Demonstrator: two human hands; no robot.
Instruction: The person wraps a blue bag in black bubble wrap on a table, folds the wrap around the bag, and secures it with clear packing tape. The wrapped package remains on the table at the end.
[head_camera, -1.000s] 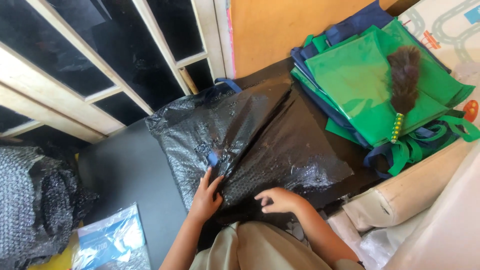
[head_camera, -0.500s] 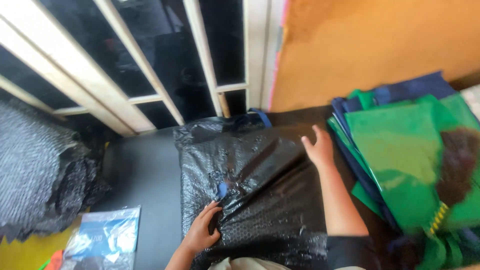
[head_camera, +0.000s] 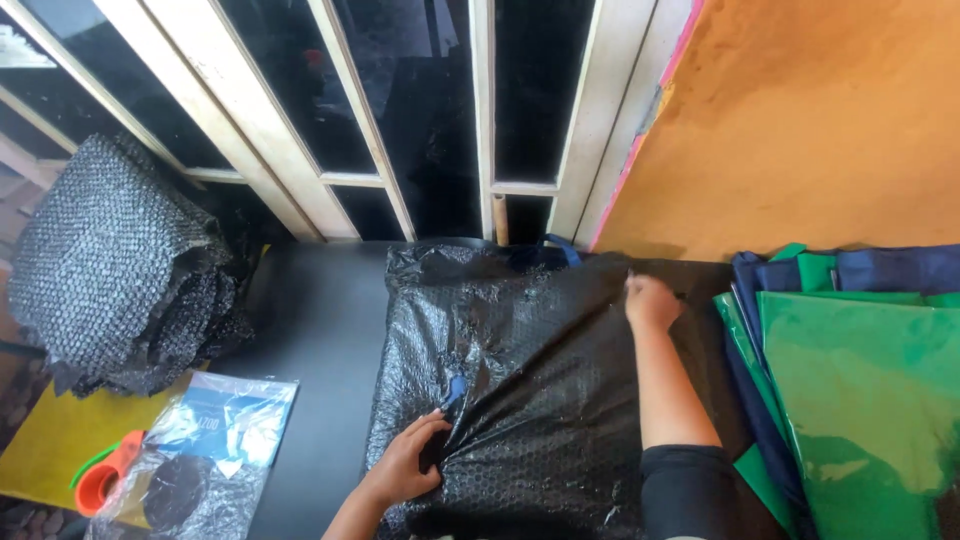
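Note:
A large bundle wrapped in black bubble wrap (head_camera: 530, 400) lies on the dark table (head_camera: 310, 320) in front of me. My left hand (head_camera: 405, 465) pinches a fold of the wrap near the bundle's front left, beside a small blue patch (head_camera: 456, 388) showing through. My right hand (head_camera: 652, 300) is stretched to the far right corner of the bundle, fingers closed on the wrap's edge. A blue strap (head_camera: 560, 247) sticks out at the bundle's far edge.
A roll of black bubble wrap (head_camera: 110, 270) is heaped at the left. Clear plastic bags (head_camera: 215, 440) and an orange tape dispenser (head_camera: 105, 480) lie on a yellow sheet at front left. Green and blue bags (head_camera: 860, 390) are stacked at the right. A window frame (head_camera: 480, 120) and an orange wall (head_camera: 810, 120) stand behind.
My right hand has reached from the near edge to the bundle's far right corner and drawn the loose flap flat. My view has swung left. My left hand stays on the front fold.

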